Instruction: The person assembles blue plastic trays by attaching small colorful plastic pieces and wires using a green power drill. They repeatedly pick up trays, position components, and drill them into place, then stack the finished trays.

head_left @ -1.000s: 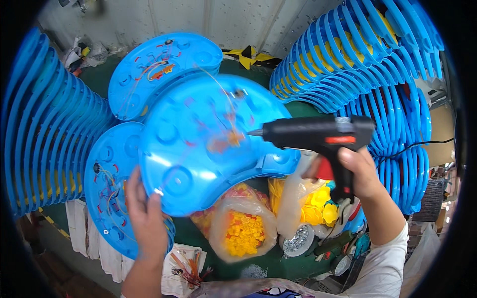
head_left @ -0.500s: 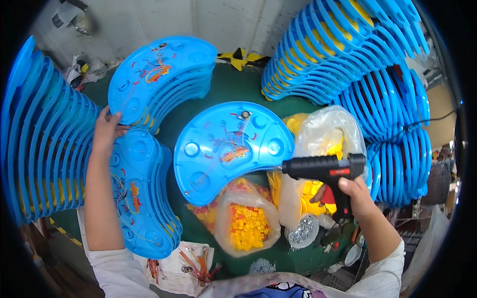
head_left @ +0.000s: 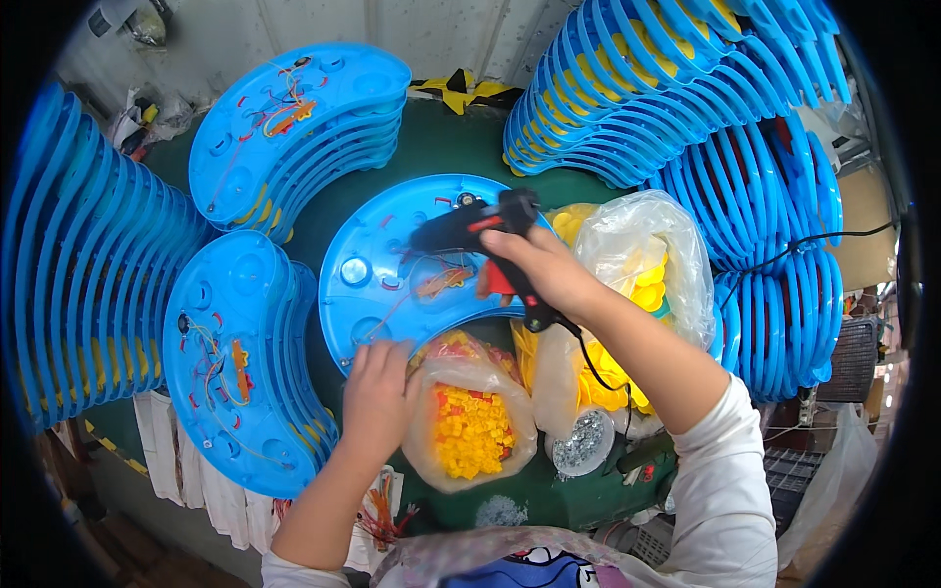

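Observation:
My right hand is wrapped around a black hot glue gun with a red trigger, held above a curved blue plastic panel. The gun's blurred nozzle end points left over the panel, hiding part of it. On the panel are thin wires, red clips and an orange part near its inner curve. My left hand is at the panel's lower left edge, its slightly blurred fingers extended and the thumb apart. Whether it presses on the edge, I cannot tell.
Two stacks of wired blue panels stand left; taller rows flank both sides. Bags of small yellow and orange pieces and yellow discs lie near, beside a bowl of screws. The gun's cord hangs below it.
My left hand has left the stacks on the left and come to the middle panel's lower edge. My right hand has carried the glue gun left, over that panel.

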The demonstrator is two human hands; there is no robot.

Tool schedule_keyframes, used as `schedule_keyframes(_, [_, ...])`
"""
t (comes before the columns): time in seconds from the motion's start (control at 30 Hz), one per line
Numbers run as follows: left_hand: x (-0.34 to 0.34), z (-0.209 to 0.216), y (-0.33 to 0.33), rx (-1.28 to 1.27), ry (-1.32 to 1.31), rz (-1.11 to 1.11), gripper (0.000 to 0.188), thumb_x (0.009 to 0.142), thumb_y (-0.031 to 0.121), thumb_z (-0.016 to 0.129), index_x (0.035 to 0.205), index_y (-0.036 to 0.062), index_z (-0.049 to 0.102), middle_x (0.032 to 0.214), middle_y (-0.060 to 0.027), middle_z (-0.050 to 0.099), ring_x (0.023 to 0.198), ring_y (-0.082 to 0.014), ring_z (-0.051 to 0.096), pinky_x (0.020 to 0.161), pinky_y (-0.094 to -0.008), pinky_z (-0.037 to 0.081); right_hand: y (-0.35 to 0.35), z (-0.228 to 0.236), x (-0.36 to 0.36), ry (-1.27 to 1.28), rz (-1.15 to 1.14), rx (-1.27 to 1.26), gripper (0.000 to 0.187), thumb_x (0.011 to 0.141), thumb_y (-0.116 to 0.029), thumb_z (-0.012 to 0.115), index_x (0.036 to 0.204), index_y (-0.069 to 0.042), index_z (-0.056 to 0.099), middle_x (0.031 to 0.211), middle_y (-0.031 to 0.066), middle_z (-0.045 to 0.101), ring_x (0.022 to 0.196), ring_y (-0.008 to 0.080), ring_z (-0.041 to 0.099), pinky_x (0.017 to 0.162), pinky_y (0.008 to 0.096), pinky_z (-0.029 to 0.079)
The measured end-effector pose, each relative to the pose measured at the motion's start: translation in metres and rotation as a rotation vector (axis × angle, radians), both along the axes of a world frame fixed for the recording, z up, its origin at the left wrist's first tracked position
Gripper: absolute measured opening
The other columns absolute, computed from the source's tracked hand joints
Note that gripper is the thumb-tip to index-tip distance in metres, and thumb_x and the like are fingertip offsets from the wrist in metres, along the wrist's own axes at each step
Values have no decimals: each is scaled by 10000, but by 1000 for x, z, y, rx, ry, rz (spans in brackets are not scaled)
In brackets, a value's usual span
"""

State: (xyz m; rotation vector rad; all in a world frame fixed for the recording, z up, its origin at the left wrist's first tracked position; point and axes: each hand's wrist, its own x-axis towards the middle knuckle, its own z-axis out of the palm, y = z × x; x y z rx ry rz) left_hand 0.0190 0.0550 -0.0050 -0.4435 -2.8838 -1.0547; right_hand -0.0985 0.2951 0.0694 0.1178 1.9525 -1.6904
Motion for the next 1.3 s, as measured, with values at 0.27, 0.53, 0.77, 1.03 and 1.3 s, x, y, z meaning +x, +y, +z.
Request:
schedule_keyframes(0.27, [3, 2, -14, -57, 61, 295, 524, 860, 60, 690, 1350, -15, 519, 1344, -229, 492, 1241, -423, 456, 1039, -523, 402, -27, -12, -32, 127, 264, 319, 495, 984, -442, 615, 1116, 34, 587, 689, 80, 627, 597, 164, 616, 567, 313, 487])
schedule_keyframes(0.53, [1, -15, -18, 164, -248, 525, 666, 956, 45, 574, 1543, -16, 267, 1472, -275, 387, 1368, -463, 417, 1139, -518, 360, 2, 4, -56, 186, 192, 439, 471, 966, -454, 617, 1105, -4, 647, 797, 87, 705, 734, 166, 648, 685, 300, 509])
schedule_keyframes(0.77, [-2, -42, -23, 161, -187, 545, 601, 974, 12, 512, 1535, -11, 299, 1451, -279, 440, 1332, -450, 476, 1113, -498, 395, 2, -4, -48, 165, 221, 444, 482, 983, -446, 622, 1161, 0, 585, 739, 69, 635, 668, 149, 636, 626, 300, 516])
schedule_keyframes(1.03, [0, -45, -20, 211, -195, 587, 585, 962, 20, 521, 1515, -30, 339, 1472, -281, 448, 1353, -456, 461, 1124, -499, 370, 48, 1, -38, 270, 214, 435, 480, 970, -414, 647, 1225, -9, 609, 916, 109, 692, 820, 179, 684, 764, 322, 545])
schedule_keyframes(1.3, [2, -42, -19, 264, -214, 624, 575, 967, 26, 505, 1519, -3, 347, 1483, -275, 454, 1350, -437, 473, 1130, -482, 365, 38, 8, -28, 191, 245, 517, 507, 966, -417, 645, 1261, -15, 555, 917, 118, 673, 816, 181, 679, 718, 321, 543])
